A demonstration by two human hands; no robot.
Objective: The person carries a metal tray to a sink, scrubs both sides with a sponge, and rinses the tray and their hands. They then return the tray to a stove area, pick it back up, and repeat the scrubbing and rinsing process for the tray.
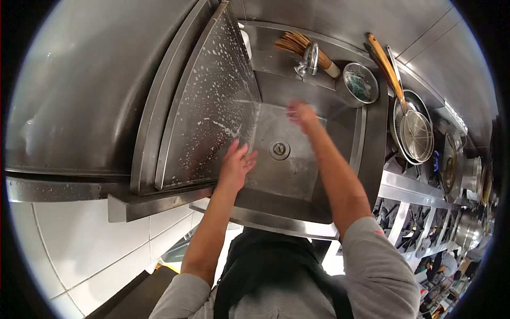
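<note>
My left hand (237, 166) is over the left part of the steel sink (297, 186), its fingers apart and holding nothing I can see. Beside it leans a metal panel (204, 101) spattered with white suds or droplets. Motion blurs my right hand (303, 115), which is above the sink's far side, below the faucet (307, 64); its fingers are too smeared to read. The sink floor looks wet around the drain (279, 150).
Behind the faucet lies a bristle brush (297, 43). A metal pot (361, 85) at the sink's right corner holds a green scouring pad. Further right are a wooden-handled strainer (416, 135) and pans. A steel ledge (154, 207) runs along the left.
</note>
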